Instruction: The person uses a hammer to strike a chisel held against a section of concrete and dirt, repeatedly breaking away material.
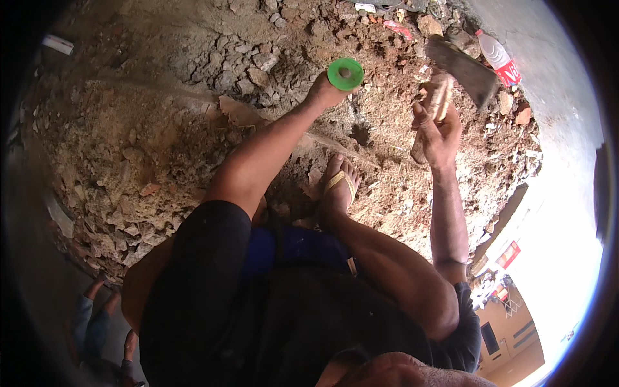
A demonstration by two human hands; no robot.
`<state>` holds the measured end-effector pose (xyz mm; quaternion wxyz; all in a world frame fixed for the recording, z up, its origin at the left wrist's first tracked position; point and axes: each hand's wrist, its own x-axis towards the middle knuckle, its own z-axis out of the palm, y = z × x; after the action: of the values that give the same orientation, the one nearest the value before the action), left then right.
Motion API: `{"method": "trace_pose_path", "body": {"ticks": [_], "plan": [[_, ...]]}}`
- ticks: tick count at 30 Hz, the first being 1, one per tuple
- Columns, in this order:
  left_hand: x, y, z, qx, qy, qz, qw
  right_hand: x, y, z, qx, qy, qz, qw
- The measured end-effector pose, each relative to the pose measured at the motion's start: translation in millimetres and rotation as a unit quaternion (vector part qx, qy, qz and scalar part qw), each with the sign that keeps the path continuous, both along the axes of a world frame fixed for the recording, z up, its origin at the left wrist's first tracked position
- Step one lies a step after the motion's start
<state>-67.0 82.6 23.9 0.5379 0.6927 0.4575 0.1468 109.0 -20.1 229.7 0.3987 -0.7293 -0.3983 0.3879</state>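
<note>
My left hand [327,93] is closed round a chisel with a round green hand guard [345,82]. The chisel's grey struck end [345,73] shows at the guard's middle; its lower part is hidden under the guard and hand. To the right, my right hand [441,137] grips the wooden handle of a hammer [463,71]. Its dark, heavy head is raised, slightly blurred, up and to the right of my fingers, apart from the chisel. Broken earth and rubble [380,122] lie beneath both hands, with a small dark hole [360,133] below the chisel.
My sandalled foot [340,184] stands on the rubble close below the hands. A plastic bottle with a red label [500,59] lies at the far right, beside smooth grey floor [561,84]. Grey stone chunks [258,68] are heaped beyond. Another person's legs [97,316] appear at the lower left.
</note>
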Motion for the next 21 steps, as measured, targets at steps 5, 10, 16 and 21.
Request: {"method": "trace_pose_path", "body": {"ticks": [5, 10, 16, 21], "plan": [[6, -23, -1, 0.01, -0.012, -0.06, 0.998, -23, -7, -21, -0.151, -0.033, 0.067, 0.986], [16, -20, 12, 0.064, -0.031, -0.037, 0.997, -17, -12, -45, -0.221, -0.131, 0.148, 0.955], [19, -15, -1, 0.02, 0.016, -0.04, 0.999, 10, 26, 88, 0.194, -0.132, 0.047, 0.971], [24, -14, 14, 0.056, 0.017, -0.039, 0.998, 5, -1, 16, 0.248, -0.155, 0.063, 0.954]]}}
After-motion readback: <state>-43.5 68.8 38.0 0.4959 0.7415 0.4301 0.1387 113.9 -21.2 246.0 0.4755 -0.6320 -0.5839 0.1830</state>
